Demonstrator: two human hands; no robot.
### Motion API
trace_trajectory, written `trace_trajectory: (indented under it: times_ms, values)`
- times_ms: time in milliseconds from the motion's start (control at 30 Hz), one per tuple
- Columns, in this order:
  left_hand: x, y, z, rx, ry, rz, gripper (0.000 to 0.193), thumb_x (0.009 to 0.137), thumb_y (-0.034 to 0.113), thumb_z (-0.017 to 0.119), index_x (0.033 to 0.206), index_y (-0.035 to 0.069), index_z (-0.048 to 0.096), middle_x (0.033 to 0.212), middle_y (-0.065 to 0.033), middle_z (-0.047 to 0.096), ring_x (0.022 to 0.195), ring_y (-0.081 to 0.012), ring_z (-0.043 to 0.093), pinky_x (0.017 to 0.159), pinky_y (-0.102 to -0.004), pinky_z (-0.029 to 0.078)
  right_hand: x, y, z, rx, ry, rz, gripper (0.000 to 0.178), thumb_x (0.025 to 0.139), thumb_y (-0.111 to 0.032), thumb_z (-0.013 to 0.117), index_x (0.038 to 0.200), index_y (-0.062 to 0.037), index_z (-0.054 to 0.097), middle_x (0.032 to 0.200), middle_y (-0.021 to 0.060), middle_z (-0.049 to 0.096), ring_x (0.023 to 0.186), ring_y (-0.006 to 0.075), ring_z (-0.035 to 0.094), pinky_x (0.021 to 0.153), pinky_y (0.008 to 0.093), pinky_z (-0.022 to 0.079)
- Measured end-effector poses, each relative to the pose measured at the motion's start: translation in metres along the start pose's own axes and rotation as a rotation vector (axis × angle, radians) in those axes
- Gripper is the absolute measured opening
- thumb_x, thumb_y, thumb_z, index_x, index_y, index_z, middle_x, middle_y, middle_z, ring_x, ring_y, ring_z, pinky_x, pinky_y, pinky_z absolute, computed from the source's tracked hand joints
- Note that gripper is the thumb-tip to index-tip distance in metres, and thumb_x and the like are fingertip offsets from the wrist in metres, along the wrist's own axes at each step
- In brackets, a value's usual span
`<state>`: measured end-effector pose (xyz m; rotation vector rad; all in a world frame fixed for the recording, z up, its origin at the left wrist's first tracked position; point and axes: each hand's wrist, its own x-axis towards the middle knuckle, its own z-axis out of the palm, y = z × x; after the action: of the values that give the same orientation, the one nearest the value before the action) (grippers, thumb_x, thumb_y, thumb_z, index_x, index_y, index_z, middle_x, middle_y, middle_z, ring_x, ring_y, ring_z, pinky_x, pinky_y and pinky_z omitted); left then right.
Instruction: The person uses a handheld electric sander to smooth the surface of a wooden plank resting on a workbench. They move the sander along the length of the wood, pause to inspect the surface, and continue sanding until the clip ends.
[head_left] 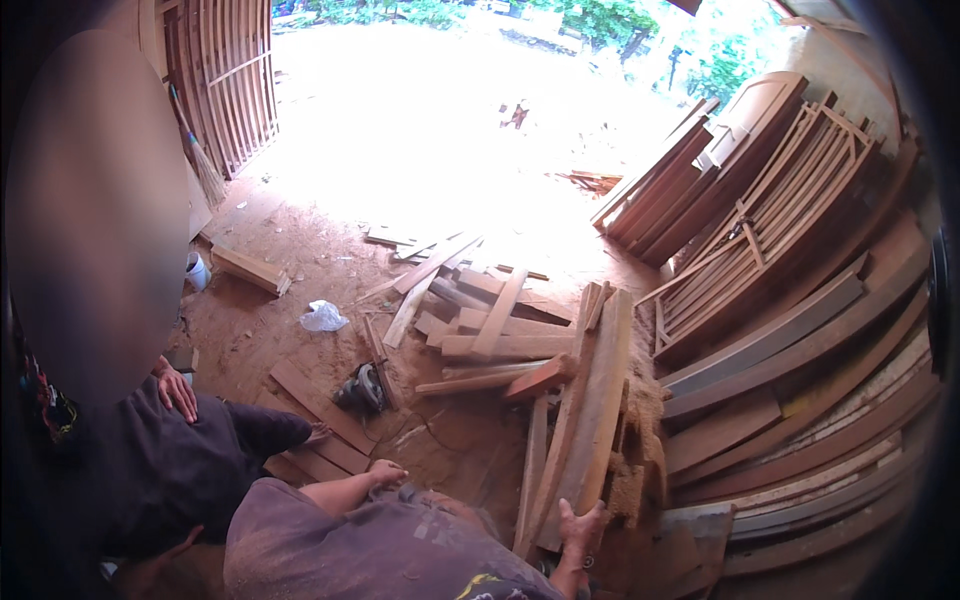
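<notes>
My right hand [582, 528] grips the near end of a long wooden plank [606, 400], thumb on one side and fingers on the other. That plank slants away from me beside a narrower board [562, 445], near a pile of timber. My left hand [386, 473] is closed in a loose fist in front of my body, with nothing seen sticking out of it. Just beyond it, several flat boards [322, 415] lie on the ground. A dark power saw [361, 388] sits on the dirt near those boards.
Another person [150, 470] sits close on my left, one hand [176, 392] on their lap. Scrap planks [490, 345] lie heaped ahead. Stacked boards [790, 430] and slatted frames [770, 250] lean along the right. A plastic bag [323, 316] and a white bucket [197, 271] are at left.
</notes>
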<state>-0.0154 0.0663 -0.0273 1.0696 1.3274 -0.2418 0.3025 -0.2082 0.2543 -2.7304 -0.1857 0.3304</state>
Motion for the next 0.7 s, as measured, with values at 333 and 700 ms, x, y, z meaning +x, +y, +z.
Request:
trace_trajectory:
  times_ms: [333, 700]
  values:
    - [-0.01, 0.002, 0.001, 0.146, -0.024, 0.101, 0.033, 0.092, 0.03, 0.084, 0.115, 0.007, 0.08, 0.1, -0.0066, 0.077, 0.081, -0.0191, 0.073, 0.067, -0.0364, 0.064, -0.008, -0.009, -0.005, -0.041, 0.006, 0.015, 0.098, 0.078, -0.053, 0.084, 0.152, 0.0015, 0.049, 0.136, 0.03, 0.066, 0.127, 0.0471, 0.063, 0.108, 0.0538, 0.05]
    - [-0.015, -0.008, 0.008, 0.052, -0.021, 0.013, 0.035, 0.092, 0.032, 0.083, 0.118, 0.008, 0.08, 0.096, -0.0065, 0.077, 0.077, -0.017, 0.072, 0.062, -0.0342, 0.062, 0.003, 0.007, 0.004, -0.078, 0.013, 0.001, 0.089, 0.077, -0.052, 0.085, 0.146, -0.0043, 0.055, 0.132, 0.0266, 0.069, 0.124, 0.0471, 0.065, 0.104, 0.0545, 0.053]
